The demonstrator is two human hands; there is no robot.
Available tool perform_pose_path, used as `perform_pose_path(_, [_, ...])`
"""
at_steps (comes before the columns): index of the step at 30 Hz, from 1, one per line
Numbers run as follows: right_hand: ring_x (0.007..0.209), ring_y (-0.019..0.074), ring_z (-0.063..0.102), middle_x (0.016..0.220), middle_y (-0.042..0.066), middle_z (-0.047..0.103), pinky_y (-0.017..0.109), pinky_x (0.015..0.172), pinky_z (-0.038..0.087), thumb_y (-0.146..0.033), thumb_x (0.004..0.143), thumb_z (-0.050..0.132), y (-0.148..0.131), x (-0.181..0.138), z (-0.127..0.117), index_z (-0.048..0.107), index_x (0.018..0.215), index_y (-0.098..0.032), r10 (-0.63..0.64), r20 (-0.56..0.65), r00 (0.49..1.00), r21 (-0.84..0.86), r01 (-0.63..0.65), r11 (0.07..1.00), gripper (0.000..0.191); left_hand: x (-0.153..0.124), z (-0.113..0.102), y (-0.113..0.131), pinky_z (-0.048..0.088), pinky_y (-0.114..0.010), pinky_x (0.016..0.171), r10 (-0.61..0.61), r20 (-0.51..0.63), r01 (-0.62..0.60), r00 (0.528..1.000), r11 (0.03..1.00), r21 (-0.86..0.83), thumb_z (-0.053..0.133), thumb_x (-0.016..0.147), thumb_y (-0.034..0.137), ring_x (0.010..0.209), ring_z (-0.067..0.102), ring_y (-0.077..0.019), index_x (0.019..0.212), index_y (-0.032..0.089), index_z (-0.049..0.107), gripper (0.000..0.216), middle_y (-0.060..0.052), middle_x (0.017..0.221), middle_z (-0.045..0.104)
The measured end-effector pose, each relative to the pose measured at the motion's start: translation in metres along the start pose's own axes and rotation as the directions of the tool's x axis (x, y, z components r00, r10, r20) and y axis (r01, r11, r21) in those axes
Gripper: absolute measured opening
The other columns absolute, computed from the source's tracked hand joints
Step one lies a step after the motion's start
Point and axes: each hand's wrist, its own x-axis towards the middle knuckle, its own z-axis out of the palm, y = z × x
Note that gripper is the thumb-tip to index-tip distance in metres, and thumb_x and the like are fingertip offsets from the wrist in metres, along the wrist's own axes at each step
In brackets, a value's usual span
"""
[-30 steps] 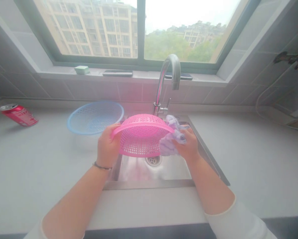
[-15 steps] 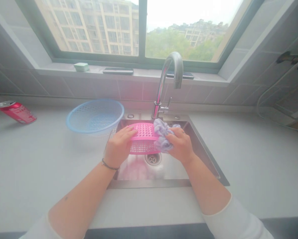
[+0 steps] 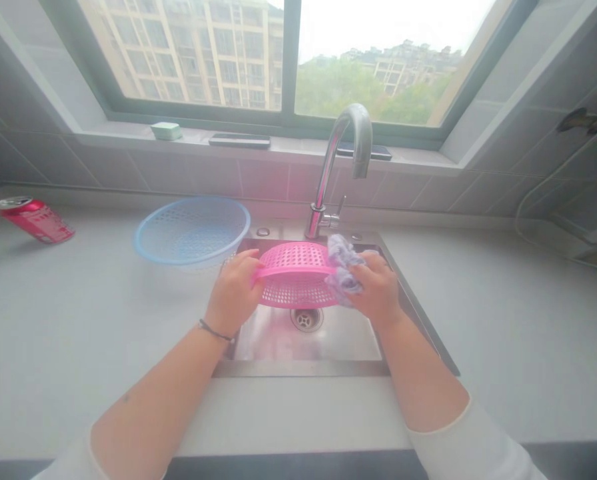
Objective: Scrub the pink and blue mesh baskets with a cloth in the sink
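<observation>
On my feed, a red drink can point(image 3: 36, 220) bears white lettering I can't read; then a blue colander point(image 3: 192, 261). The left hand point(image 3: 233, 290) pinches a pink colander point(image 3: 296, 271) over the steel sink point(image 3: 346, 337); the right hand point(image 3: 379, 290) clutches a lilac cloth point(image 3: 342, 263) against its rim.

I hold a pink perforated basket point(image 3: 296, 290) above the sink point(image 3: 298, 369), its rim running crosswise away from my left fingers point(image 3: 245, 263). A pale purple cloth point(image 3: 343, 257) is crumpled in my right fingers point(image 3: 371, 270), against the basket's right edge.
</observation>
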Motion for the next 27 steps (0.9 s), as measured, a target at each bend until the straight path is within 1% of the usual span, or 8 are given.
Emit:
perform_pose_path(4, [0.075, 0.0172, 0.059, 0.083, 0.002, 0.069, 0.027, 0.059, 0.045, -0.014, 0.079, 0.070, -0.019, 0.005, 0.006, 0.066, 0.073, -0.025, -0.205, 0.045, 0.978, 0.008, 0.204, 0.979, 0.014, -0.008, 0.011, 0.009, 0.058, -0.055, 0.112, 0.140, 0.120, -0.144, 0.983, 0.989, 0.026, 0.058, 0.083, 0.005, 0.132, 0.068, -0.0318, 0.135, 0.020, 0.069, 0.055, -0.015, 0.142, 0.071])
perform_pose_path(8, [0.077, 0.0176, 0.061, 0.088, 0.004, 0.070, 0.026, 0.058, 0.045, -0.028, 0.082, 0.076, -0.024, 0.003, 0.011, 0.067, 0.076, -0.025, -0.147, 0.062, 0.987, 0.022, 0.146, 0.989, 0.011, -0.008, 0.007, 0.002, 0.059, -0.053, 0.112, 0.121, 0.090, -0.120, 0.989, 0.993, -0.012, 0.054, 0.084, 0.001, 0.132, 0.069, -0.0302, 0.131, 0.025, 0.074, 0.057, -0.009, 0.138, 0.074])
perform_pose_path(12, [0.078, 0.0209, 0.064, 0.093, 0.008, 0.069, 0.031, 0.059, 0.051, -0.043, 0.087, 0.076, -0.007, 0.000, 0.008, 0.065, 0.079, -0.025, 0.071, 0.005, 0.997, 0.056, -0.071, 0.996, 0.023, -0.002, -0.006, -0.004, 0.057, -0.050, 0.114, -0.082, -0.070, 0.067, 0.994, 0.979, -0.192, 0.063, 0.090, 0.012, 0.127, 0.072, -0.0276, 0.125, 0.027, 0.078, 0.041, -0.006, 0.134, 0.077])
perform_pose_path(16, [0.072, 0.0231, 0.062, 0.086, 0.005, 0.063, 0.041, 0.061, 0.057, -0.043, 0.088, 0.074, 0.010, -0.003, 0.003, 0.068, 0.086, -0.030, 0.285, 0.014, 0.958, 0.223, -0.281, 0.933, 0.014, 0.003, -0.009, 0.000, 0.063, -0.045, 0.102, -0.404, -0.181, 0.303, 0.897, 0.858, -0.414, 0.071, 0.094, 0.037, 0.111, 0.078, -0.0258, 0.117, 0.024, 0.080, 0.028, -0.008, 0.117, 0.083])
perform_pose_path(19, [0.073, 0.0240, 0.062, 0.083, 0.005, 0.061, 0.043, 0.063, 0.058, -0.037, 0.089, 0.073, 0.015, -0.005, 0.003, 0.068, 0.085, -0.030, 0.378, 0.012, 0.926, 0.286, -0.366, 0.886, 0.009, 0.006, -0.010, -0.001, 0.065, -0.043, 0.090, -0.487, -0.142, 0.394, 0.861, 0.818, -0.418, 0.069, 0.095, 0.045, 0.099, 0.079, -0.0256, 0.112, 0.021, 0.079, 0.031, -0.008, 0.106, 0.083])
perform_pose_path(21, [0.070, 0.0228, 0.061, 0.078, 0.004, 0.059, 0.041, 0.061, 0.057, -0.036, 0.090, 0.072, 0.015, -0.006, 0.005, 0.066, 0.081, -0.029, 0.377, 0.018, 0.926, 0.276, -0.367, 0.888, 0.013, 0.008, -0.012, -0.003, 0.065, -0.044, 0.084, -0.437, -0.082, 0.399, 0.896, 0.871, -0.287, 0.070, 0.092, 0.041, 0.091, 0.079, -0.0269, 0.109, 0.020, 0.078, 0.028, -0.008, 0.099, 0.083])
perform_pose_path(23, [0.069, 0.0216, 0.060, 0.076, 0.004, 0.059, 0.038, 0.059, 0.056, -0.037, 0.090, 0.071, 0.014, -0.006, 0.006, 0.067, 0.078, -0.028, 0.313, 0.023, 0.949, 0.210, -0.311, 0.927, 0.017, 0.008, -0.014, -0.003, 0.065, -0.048, 0.085, -0.327, -0.027, 0.321, 0.945, 0.938, -0.127, 0.072, 0.087, 0.033, 0.094, 0.078, -0.0300, 0.108, 0.019, 0.075, 0.026, -0.010, 0.102, 0.082])
perform_pose_path(27, [0.080, 0.0194, 0.064, 0.091, 0.006, 0.070, 0.030, 0.064, 0.053, -0.031, 0.086, 0.075, -0.001, -0.004, 0.010, 0.068, 0.076, -0.024, 0.029, -0.004, 1.000, 0.013, -0.029, 0.999, 0.014, 0.003, -0.010, 0.006, 0.055, -0.053, 0.113, -0.031, 0.054, 0.031, 0.998, 1.000, 0.003, 0.064, 0.083, 0.012, 0.133, 0.067, -0.0330, 0.116, 0.018, 0.072, 0.034, -0.015, 0.143, 0.070])
